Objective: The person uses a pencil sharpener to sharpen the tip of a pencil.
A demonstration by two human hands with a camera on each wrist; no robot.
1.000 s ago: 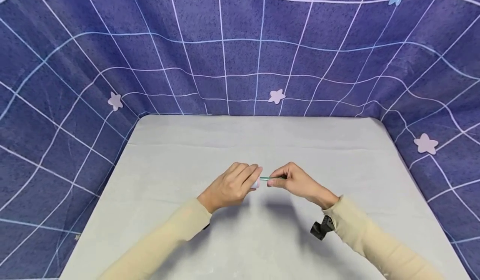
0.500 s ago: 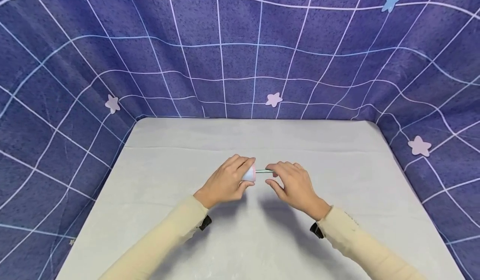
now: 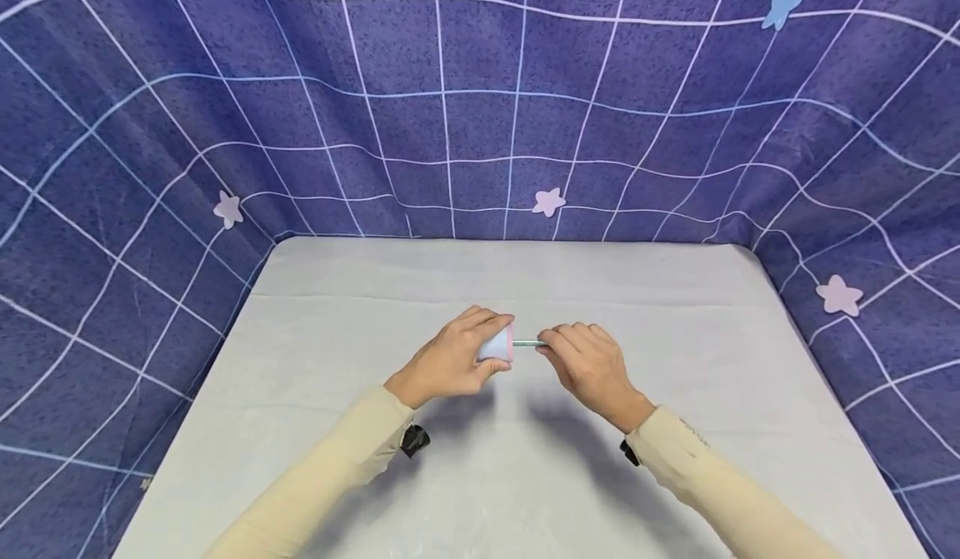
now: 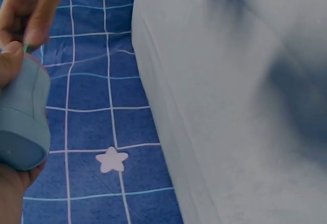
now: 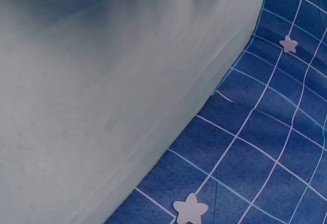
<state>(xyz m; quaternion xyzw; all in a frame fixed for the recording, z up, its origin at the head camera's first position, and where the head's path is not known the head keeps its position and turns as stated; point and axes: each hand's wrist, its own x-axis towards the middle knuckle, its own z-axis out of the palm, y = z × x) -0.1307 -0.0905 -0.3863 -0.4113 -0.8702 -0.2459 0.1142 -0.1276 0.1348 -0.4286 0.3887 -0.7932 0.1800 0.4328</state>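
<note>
A light blue, slightly waisted cylinder point(image 3: 495, 345) with a pink rim lies sideways in my left hand point(image 3: 457, 357), thumb below and fingers above it. From its pink end a thin green, pencil-like stick point(image 3: 528, 343) sticks out to the right. My right hand point(image 3: 588, 366) pinches the stick's outer end between thumb and fingers. The left wrist view shows the rounded blue base of the cylinder point(image 4: 23, 101) close up, with the right hand point(image 4: 38, 9) at its far end. What lies inside the cylinder is hidden. Neither hand appears in the right wrist view.
Beneath both hands is a table with a pale grey-white cover point(image 3: 360, 276). A blue curtain point(image 3: 480, 59) with grid lines and stars hangs behind it and along both sides. Black wrist cameras point(image 3: 415, 440) sit under the sleeves.
Both hands moved slightly left and up with the cylinder and stick. Half a second ago the right thumb stood apart from the stick; now it closes on it again.
</note>
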